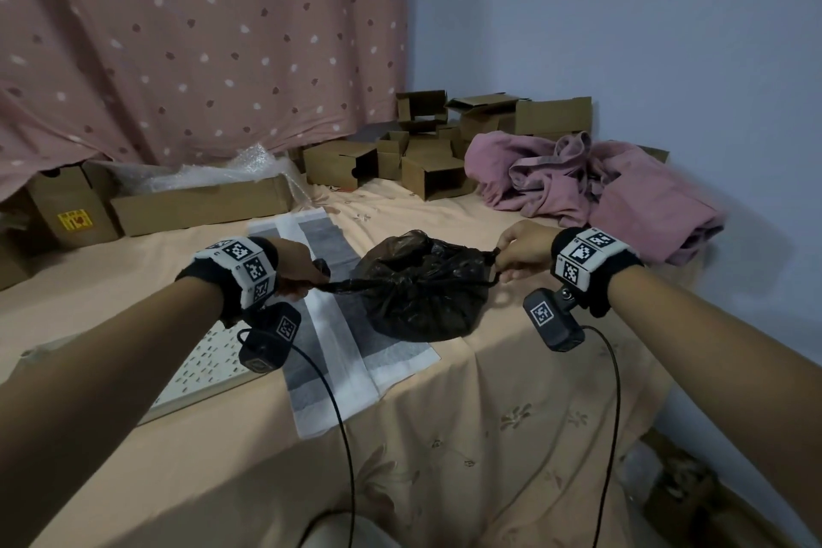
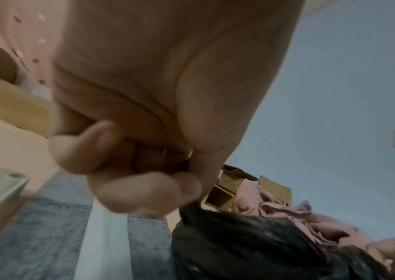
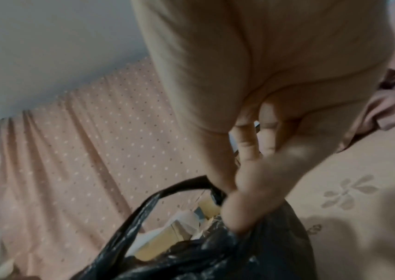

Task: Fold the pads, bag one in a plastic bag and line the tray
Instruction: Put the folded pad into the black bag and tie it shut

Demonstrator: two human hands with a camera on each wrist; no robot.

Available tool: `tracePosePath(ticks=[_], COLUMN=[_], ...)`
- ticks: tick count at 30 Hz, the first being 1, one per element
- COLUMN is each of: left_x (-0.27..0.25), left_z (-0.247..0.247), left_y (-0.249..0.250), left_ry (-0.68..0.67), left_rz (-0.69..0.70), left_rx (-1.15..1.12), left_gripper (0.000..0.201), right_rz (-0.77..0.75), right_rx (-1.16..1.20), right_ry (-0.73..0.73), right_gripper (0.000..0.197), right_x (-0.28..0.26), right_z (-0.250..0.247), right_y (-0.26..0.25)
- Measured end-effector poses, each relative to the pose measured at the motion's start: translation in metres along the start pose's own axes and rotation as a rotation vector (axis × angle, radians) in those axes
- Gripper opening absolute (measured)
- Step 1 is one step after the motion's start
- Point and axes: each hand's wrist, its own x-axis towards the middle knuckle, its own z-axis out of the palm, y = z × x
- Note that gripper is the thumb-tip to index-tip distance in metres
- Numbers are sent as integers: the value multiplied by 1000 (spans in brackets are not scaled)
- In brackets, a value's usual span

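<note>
A full black plastic bag (image 1: pixel 420 287) sits on the bed, on top of a grey and white pad (image 1: pixel 338 343) spread flat. My left hand (image 1: pixel 302 276) grips the bag's left handle, stretched taut, and my right hand (image 1: pixel 518 256) pinches the right handle. The two handles cross in a knot at the bag's neck. In the left wrist view my curled fingers (image 2: pixel 129 181) hide the handle above the black plastic bag (image 2: pixel 251 246) and the pad (image 2: pixel 48 236). In the right wrist view my fingers (image 3: pixel 251 189) hold a black loop of the plastic bag (image 3: pixel 215 252). A white tray (image 1: pixel 213 369) lies under my left wrist.
Several open cardboard boxes (image 1: pixel 427 147) stand along the back of the bed beneath a dotted pink curtain (image 1: pixel 200 36). A long box with bubble wrap (image 1: pixel 200 200) is at the back left. A crumpled pink garment (image 1: pixel 591 187) lies at the right. Camera cables (image 1: pixel 342 436) hang over the bed's front.
</note>
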Motion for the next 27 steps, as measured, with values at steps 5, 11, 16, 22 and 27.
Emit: tracePosePath(ticks=[5, 11, 16, 22, 27], left_x=[2, 14, 15, 58, 87], left_z=[15, 4, -14, 21, 38], left_y=[6, -6, 17, 61, 76], left_ry=[-103, 94, 226, 11, 24], left_rz=[-45, 104, 342, 357, 304], left_rx=[239, -107, -43, 293, 359], left_gripper=[42, 59, 77, 132, 141], right_rz=[34, -36, -339, -254, -264], right_rx=[-471, -290, -383, -712, -778], right_ry=[-59, -170, -4, -165, -160], right_gripper=[13, 18, 85, 139, 141], right_x=[3, -10, -7, 32, 62], right_z=[19, 2, -17, 48, 72], right_y=[5, 4, -31, -33, -26])
